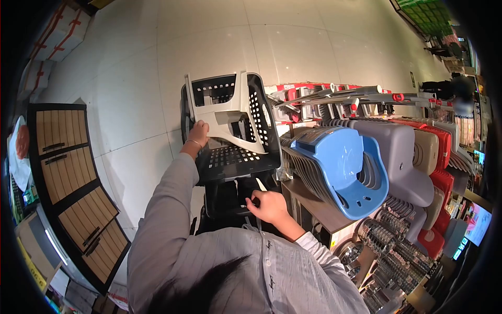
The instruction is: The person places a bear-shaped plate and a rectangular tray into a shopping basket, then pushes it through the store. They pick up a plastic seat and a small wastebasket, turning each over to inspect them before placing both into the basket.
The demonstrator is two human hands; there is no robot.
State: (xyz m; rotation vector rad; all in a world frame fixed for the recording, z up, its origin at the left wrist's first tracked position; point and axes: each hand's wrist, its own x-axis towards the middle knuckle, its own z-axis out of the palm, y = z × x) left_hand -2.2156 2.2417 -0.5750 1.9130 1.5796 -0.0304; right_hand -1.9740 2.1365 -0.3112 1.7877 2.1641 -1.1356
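A black perforated basket (pixel 218 170) is in front of me, with a pale grey-white plastic frame (pixel 212 116) lying partly inside it. My left hand (pixel 196 134) is closed round the lower left part of that frame. Below the basket's near edge, my right hand (pixel 266 205) has its fingers curled. A thin pale piece sticks up just above its fingers, and whether the hand grips that piece is unclear. Dark parts lie beneath and beside my right hand.
Stacked blue plastic seats (pixel 334 157) stand right of the basket, beside grey seats (pixel 400 152) and red ones. Long-handled items (pixel 345 97) lie behind them. Metal goods fill a lower right shelf. A wood-panelled cabinet (pixel 73 178) stands at left. Tiled floor (pixel 209 42) stretches ahead.
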